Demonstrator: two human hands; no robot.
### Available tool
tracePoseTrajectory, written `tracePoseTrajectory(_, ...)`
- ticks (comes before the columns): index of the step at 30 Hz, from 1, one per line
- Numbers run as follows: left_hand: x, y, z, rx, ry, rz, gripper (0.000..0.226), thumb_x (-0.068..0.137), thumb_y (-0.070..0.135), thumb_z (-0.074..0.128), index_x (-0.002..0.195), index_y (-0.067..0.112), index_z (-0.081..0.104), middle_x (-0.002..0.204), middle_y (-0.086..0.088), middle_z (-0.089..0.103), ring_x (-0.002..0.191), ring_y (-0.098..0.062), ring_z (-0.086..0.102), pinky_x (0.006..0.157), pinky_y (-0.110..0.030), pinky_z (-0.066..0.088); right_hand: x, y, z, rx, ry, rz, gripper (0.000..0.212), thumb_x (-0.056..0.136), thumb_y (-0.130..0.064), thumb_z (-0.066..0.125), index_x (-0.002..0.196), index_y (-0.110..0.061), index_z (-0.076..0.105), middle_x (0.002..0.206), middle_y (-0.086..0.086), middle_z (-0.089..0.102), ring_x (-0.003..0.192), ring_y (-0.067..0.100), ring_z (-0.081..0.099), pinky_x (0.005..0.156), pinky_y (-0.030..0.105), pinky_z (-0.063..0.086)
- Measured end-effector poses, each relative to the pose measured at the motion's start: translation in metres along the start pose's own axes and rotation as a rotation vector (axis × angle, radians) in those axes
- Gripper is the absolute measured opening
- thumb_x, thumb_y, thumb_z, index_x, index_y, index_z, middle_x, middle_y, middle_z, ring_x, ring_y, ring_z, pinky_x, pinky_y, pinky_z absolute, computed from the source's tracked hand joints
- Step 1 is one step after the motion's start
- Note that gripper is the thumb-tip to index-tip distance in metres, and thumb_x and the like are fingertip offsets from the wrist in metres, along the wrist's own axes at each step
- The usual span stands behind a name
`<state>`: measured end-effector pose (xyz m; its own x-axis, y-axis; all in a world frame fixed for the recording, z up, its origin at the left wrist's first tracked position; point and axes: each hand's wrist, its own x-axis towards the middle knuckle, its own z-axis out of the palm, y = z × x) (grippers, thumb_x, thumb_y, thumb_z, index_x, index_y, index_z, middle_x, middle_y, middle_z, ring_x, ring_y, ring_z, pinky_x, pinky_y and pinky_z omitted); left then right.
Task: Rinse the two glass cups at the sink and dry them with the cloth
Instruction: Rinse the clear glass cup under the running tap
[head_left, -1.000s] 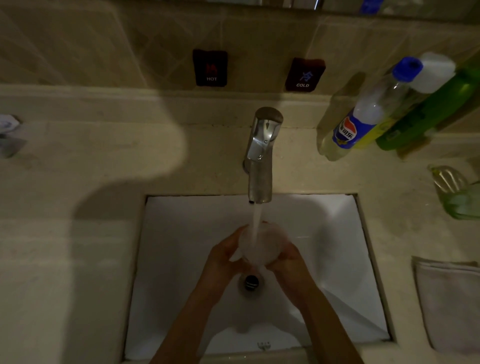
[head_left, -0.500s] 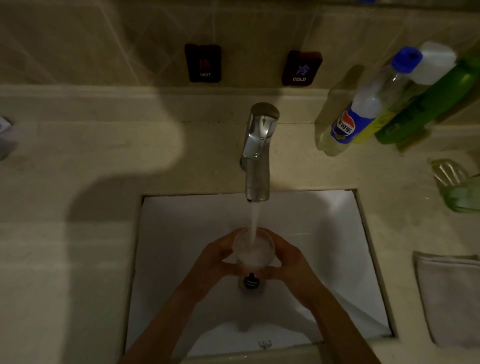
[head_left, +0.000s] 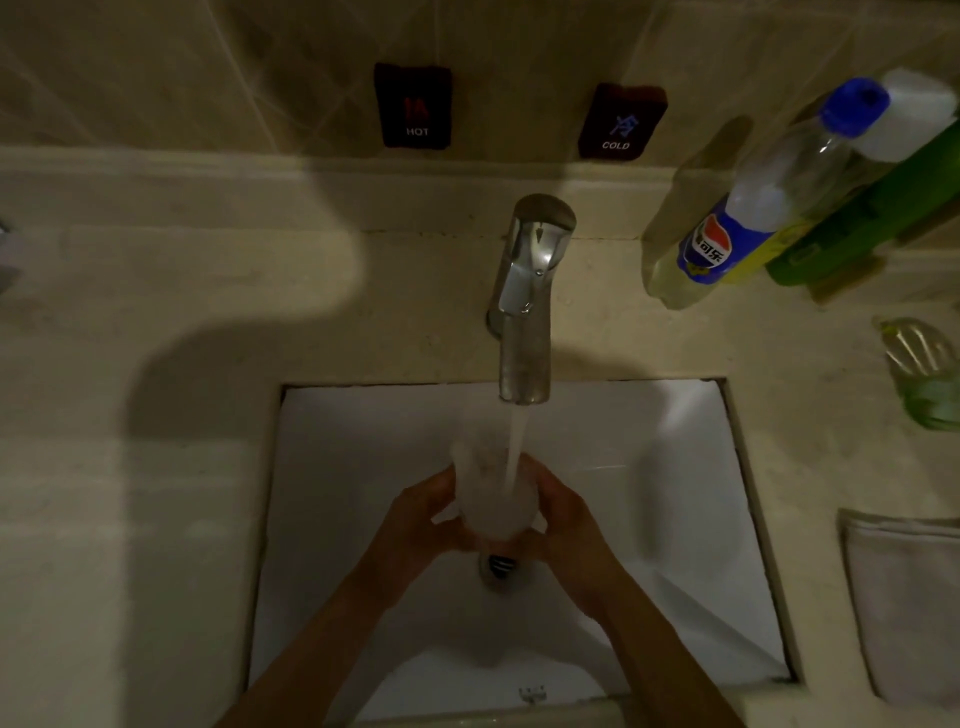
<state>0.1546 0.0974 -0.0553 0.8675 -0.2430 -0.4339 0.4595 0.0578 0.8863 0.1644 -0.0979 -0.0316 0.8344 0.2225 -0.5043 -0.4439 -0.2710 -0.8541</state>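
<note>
Both-hand grip, glass cup (head_left: 491, 493) tilted faucetward

The room is dim and warm-toned, lit from behind and above the person, so a large head-and-shoulder shadow falls over the left of the countertop (head_left: 156, 519) and reaches the sink (head_left: 675, 467) edge. The white basin is the brightest patch, with a soft bright streak near its right back corner. The chrome tap (head_left: 530, 291) catches small highlights. The glass cup (head_left: 491, 499) under the water is smeared by motion and froth, its outline hard to trace. Both forearms read as dark shapes. Wide-angle bending tilts the 2 bottles (head_left: 779, 208) at the right edge, and the cloth (head_left: 909, 613) there looks soft and grainy.
</note>
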Motion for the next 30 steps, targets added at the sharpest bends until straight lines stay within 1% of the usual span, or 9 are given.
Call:
tracePoseTrajectory(2,-0.001,-0.002,-0.001,-0.032,-0.001,-0.02,0.073,0.073,-0.008,0.081,0.136,0.024,0.063,0.135,0.003,0.069,0.13,-0.017,0.06,0.095,-0.044,0.059,-0.002,0.003,-0.005,-0.032,-0.017,0.009,0.083,0.068,-0.002,0.088,0.138,-0.033,0.055,0.133,-0.016,0.064,0.125,0.002,0.058,0.1,0.029,0.054)
tracePoseTrajectory(6,0.001,-0.005,0.009,-0.073,0.093,-0.008,0.073,0.079,-0.007,0.079,0.137,0.033,0.06,0.132,0.013,0.069,0.125,-0.007,0.062,0.081,-0.021,0.058,0.003,-0.002,-0.004,0.01,0.024,0.028,0.077,0.073,-0.001,0.086,0.139,-0.026,0.055,0.131,-0.008,0.066,0.122,0.007,0.061,0.094,0.03,0.057)
tracePoseTrajectory(10,-0.003,-0.009,0.005,-0.077,0.064,-0.017,0.076,0.072,-0.006,0.084,0.13,0.04,0.066,0.13,0.013,0.07,0.126,-0.007,0.062,0.084,-0.02,0.057,0.002,-0.004,-0.007,-0.065,-0.04,0.057,0.087,0.067,0.004,0.087,0.143,-0.02,0.051,0.138,-0.004,0.061,0.129,0.01,0.055,0.106,0.04,0.05)
tracePoseTrajectory(14,-0.005,-0.012,0.013,-0.116,0.188,-0.039,0.073,0.071,-0.003,0.085,0.129,0.037,0.063,0.126,0.024,0.069,0.126,-0.003,0.06,0.089,-0.026,0.058,0.005,-0.009,-0.007,-0.037,-0.028,0.061,0.086,0.065,0.005,0.088,0.141,-0.019,0.054,0.137,-0.004,0.062,0.128,0.011,0.056,0.107,0.04,0.05)
tracePoseTrajectory(16,-0.005,-0.01,0.012,-0.123,0.207,-0.037,0.07,0.072,0.002,0.085,0.132,0.032,0.065,0.128,0.015,0.071,0.124,-0.01,0.063,0.09,-0.038,0.061,0.006,-0.012,-0.002,-0.018,-0.031,0.052,0.08,0.068,-0.001,0.088,0.138,-0.023,0.056,0.133,-0.007,0.065,0.126,0.01,0.058,0.102,0.034,0.054)
tracePoseTrajectory(20,-0.014,-0.011,0.008,-0.215,0.141,-0.027,0.066,0.069,0.004,0.086,0.129,0.022,0.069,0.129,-0.003,0.072,0.123,-0.023,0.066,0.092,-0.038,0.059,0.005,-0.015,-0.007,-0.038,-0.132,0.087,0.082,0.072,-0.014,0.089,0.143,-0.031,0.051,0.135,-0.013,0.063,0.126,0.004,0.056,0.105,0.035,0.052)
tracePoseTrajectory(24,-0.013,-0.014,0.019,-0.317,0.105,-0.077,0.054,0.078,0.023,0.079,0.13,0.012,0.067,0.126,-0.019,0.071,0.119,-0.037,0.066,0.098,-0.05,0.056,-0.004,-0.013,-0.008,0.064,-0.144,0.207,0.059,0.088,-0.027,0.075,0.14,-0.041,0.05,0.124,-0.002,0.069,0.116,0.017,0.065,0.09,0.046,0.06)
tracePoseTrajectory(28,-0.01,-0.015,0.039,-0.384,0.137,-0.111,0.047,0.078,0.043,0.081,0.117,0.017,0.075,0.114,-0.013,0.076,0.105,-0.026,0.073,0.082,-0.031,0.058,-0.014,-0.006,-0.003,0.129,-0.043,0.238,0.044,0.095,-0.031,0.066,0.136,-0.038,0.054,0.11,-0.001,0.075,0.096,0.016,0.074,0.068,0.03,0.061)
tracePoseTrajectory(30,-0.008,-0.019,0.046,-0.448,0.171,-0.135,0.042,0.084,0.039,0.076,0.118,0.016,0.074,0.119,-0.014,0.075,0.109,-0.028,0.072,0.084,-0.032,0.059,-0.017,-0.004,0.004,0.149,-0.001,0.246,0.035,0.096,-0.031,0.064,0.13,-0.036,0.058,0.102,-0.007,0.077,0.085,0.006,0.074,0.06,0.018,0.055)
